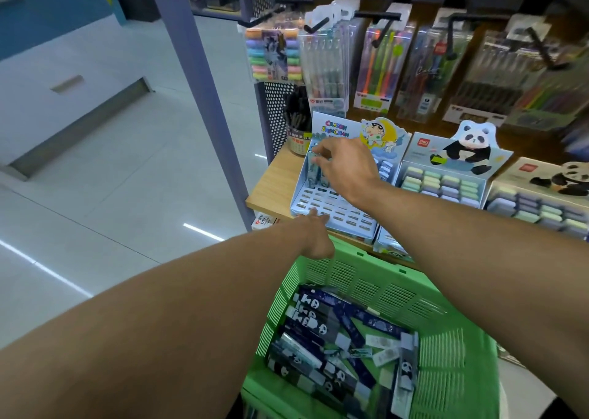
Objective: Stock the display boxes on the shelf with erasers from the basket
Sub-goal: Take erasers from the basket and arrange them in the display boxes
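Wooden shelf with three display boxes, pen cup.

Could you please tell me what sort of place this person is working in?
Most likely a stationery shop aisle: packs of pens hang on hooks, cartoon-printed eraser display boxes line a wooden shelf, and a green basket of stock sits below.
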